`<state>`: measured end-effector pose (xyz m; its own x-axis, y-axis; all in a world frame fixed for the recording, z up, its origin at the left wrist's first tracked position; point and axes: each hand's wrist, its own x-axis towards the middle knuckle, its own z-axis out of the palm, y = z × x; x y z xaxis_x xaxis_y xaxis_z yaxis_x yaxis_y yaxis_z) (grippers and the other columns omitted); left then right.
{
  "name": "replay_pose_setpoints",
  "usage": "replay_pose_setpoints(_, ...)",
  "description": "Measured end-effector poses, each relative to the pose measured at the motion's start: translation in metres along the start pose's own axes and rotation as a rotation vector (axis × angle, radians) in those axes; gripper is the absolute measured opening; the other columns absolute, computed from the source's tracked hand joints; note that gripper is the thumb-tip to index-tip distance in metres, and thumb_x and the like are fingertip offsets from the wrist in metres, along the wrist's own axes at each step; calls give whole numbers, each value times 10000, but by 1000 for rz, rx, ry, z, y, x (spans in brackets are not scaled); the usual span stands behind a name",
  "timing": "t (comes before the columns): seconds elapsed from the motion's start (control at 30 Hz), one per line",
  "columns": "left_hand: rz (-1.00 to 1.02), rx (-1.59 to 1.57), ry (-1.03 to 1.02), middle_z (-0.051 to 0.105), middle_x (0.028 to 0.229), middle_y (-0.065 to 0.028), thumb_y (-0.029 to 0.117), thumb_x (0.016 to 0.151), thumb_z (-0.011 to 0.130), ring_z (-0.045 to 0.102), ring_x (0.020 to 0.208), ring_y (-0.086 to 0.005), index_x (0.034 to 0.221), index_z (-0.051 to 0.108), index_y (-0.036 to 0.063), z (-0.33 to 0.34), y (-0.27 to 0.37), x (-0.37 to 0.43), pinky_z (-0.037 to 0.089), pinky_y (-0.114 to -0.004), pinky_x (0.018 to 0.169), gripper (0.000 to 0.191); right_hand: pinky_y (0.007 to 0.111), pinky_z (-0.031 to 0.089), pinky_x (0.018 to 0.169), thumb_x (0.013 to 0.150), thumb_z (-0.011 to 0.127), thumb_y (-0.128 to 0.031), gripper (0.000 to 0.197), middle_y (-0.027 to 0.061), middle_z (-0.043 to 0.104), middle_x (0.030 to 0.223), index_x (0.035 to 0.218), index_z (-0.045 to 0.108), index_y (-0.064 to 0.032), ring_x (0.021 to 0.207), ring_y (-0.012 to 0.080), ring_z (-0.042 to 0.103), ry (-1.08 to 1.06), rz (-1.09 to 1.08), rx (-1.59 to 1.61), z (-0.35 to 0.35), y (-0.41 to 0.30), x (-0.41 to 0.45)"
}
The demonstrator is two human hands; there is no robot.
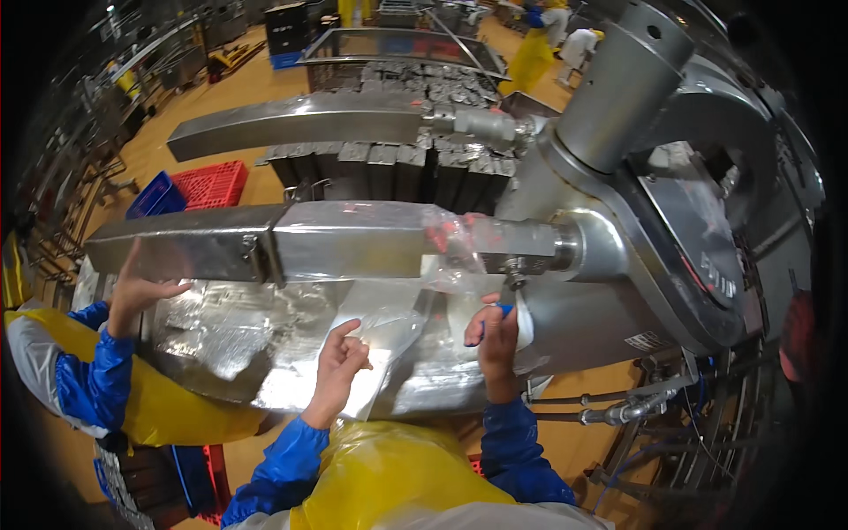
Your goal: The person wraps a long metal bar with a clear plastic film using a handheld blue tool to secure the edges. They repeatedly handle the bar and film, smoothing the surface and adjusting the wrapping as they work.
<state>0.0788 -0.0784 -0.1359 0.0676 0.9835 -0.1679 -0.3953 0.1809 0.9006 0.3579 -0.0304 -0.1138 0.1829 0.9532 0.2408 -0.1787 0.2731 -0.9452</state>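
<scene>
My right hand (498,341) is closed around a blue handle (505,309), just below a steel valve fitting (515,270) on the filling pipe; most of the handle is hidden by the fingers. My left hand (342,361) is raised with its fingers partly curled and apart, and nothing shows in it. Clear plastic film (391,321) hangs close to it, over the shiny metal table (298,384). Above both hands, a long rectangular metal mould (354,242) lies level against the pipe. The film is bunched around its right end, with pink bits inside.
At left, a co-worker's hand (142,288) touches the mould's far end. A second long mould (298,122) extends from the upper nozzle. Behind stand several upright moulds (358,165) and a red crate (211,184). The large steel machine (583,311) fills the right side.
</scene>
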Motion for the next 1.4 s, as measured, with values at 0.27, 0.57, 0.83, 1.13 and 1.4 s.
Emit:
replay_pose_setpoints(0.27,70,-13,24,576,914,22,79,993,668,583,809,-87,1459,469,27,5,16,2,538,-284,781,510,277,461,541,1120,471,-285,318,19,523,665,1271,463,-4,550,103,508,-10,83,-28,-10,-10,2)
replay_pose_setpoints(0.57,193,-77,108,554,955,5,67,979,686,580,848,-103,1501,408,35,-6,27,16,529,-286,785,593,230,463,567,1051,577,-90,201,6,578,735,1219,491,-19,604,69,546,63,112,-122,15,-57,10)
replay_pose_setpoints(0.83,246,59,-106,496,1074,-8,38,947,733,506,969,-97,1398,434,61,38,38,43,496,-251,845,542,219,407,498,1058,563,-93,114,-24,503,682,1128,478,-63,540,45,471,81,87,19,11,-36,10)
replay_pose_setpoints(1.13,286,198,-76,483,1090,-48,88,928,775,490,960,-102,1249,389,53,68,32,46,474,-265,811,504,230,414,501,1037,558,-75,137,-13,518,659,1143,478,-43,535,54,488,53,110,-5,8,-37,10)
replay_pose_setpoints(1.4,304,152,-45,481,1124,-103,30,950,724,509,964,-129,1197,245,42,80,36,50,503,-269,773,539,261,441,522,1076,547,-125,146,0,472,691,1153,439,-66,538,81,456,-12,56,-71,5,-31,12)
